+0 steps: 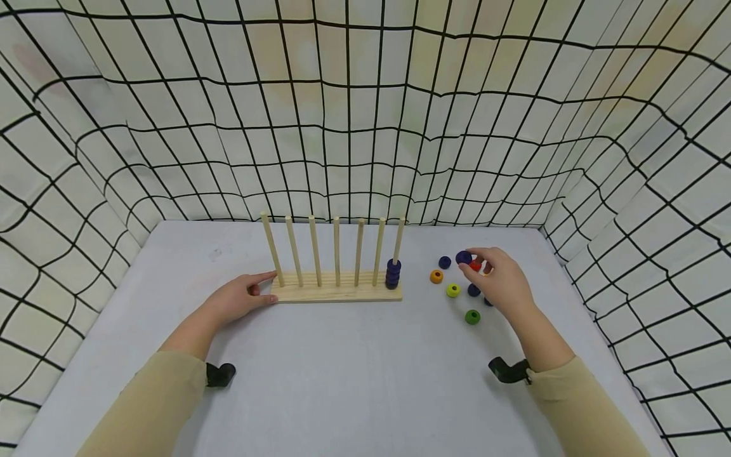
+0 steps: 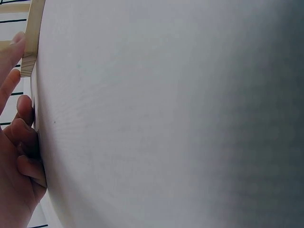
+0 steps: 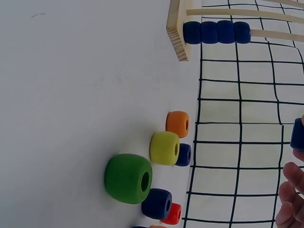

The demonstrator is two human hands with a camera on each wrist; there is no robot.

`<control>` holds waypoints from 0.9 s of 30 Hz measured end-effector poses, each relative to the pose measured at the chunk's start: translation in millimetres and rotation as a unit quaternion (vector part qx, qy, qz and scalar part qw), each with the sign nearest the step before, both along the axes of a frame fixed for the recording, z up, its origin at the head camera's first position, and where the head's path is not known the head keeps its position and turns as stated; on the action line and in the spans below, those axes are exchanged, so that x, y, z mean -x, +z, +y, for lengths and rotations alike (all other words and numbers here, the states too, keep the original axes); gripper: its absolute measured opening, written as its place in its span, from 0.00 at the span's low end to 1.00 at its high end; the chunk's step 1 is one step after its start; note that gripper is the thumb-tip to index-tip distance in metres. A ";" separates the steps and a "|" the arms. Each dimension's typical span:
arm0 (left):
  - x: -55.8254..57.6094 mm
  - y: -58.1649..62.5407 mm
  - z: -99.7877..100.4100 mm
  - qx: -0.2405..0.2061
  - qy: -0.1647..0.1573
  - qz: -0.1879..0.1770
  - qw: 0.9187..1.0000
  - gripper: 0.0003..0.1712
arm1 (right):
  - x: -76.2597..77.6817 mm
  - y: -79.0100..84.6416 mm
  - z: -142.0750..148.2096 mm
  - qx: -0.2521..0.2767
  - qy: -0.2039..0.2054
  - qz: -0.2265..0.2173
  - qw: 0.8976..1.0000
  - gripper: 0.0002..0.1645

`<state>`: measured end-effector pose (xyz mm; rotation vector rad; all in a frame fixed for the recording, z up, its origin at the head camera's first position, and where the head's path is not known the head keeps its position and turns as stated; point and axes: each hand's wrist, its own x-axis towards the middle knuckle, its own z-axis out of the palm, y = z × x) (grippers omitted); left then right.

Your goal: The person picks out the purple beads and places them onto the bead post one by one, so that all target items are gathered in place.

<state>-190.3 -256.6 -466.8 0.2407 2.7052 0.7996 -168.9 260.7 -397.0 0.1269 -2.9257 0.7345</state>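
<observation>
A wooden peg rack (image 1: 337,293) with a row of upright pegs stands on the white table. My left hand (image 1: 242,297) grips its left end between thumb and forefinger; the other fingers are curled beside it, as the left wrist view shows. Several dark blue beads (image 1: 393,274) are stacked on the rightmost peg; the other pegs carry none. Over to the right, my right hand (image 1: 499,279) pinches a dark blue bead (image 1: 464,257) between thumb and fingertips, held up above the loose beads. The right wrist view catches only part of that bead (image 3: 298,134) at its edge.
Loose beads lie right of the rack: an orange bead (image 1: 436,276), a yellow bead (image 1: 453,290), a green bead (image 1: 472,317), a blue bead (image 1: 445,262) and others partly hidden by the right hand. Black netting (image 1: 348,130) over white walls surrounds the table's back and sides.
</observation>
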 end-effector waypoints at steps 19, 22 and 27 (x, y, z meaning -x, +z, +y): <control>0.8 -0.4 -0.2 0.001 -0.001 0.001 1.000 0.44 | 3.0 8.8 -22.7 0.037 0.014 0.009 0.999 0.28; 0.9 -0.7 -0.5 0.000 -0.002 0.002 1.000 0.44 | 4.1 10.0 -27.3 0.037 0.014 0.014 0.999 0.27; 1.3 -1.0 -0.8 -0.002 -0.004 0.002 1.000 0.44 | 6.2 13.4 -36.4 0.046 0.015 0.019 0.999 0.27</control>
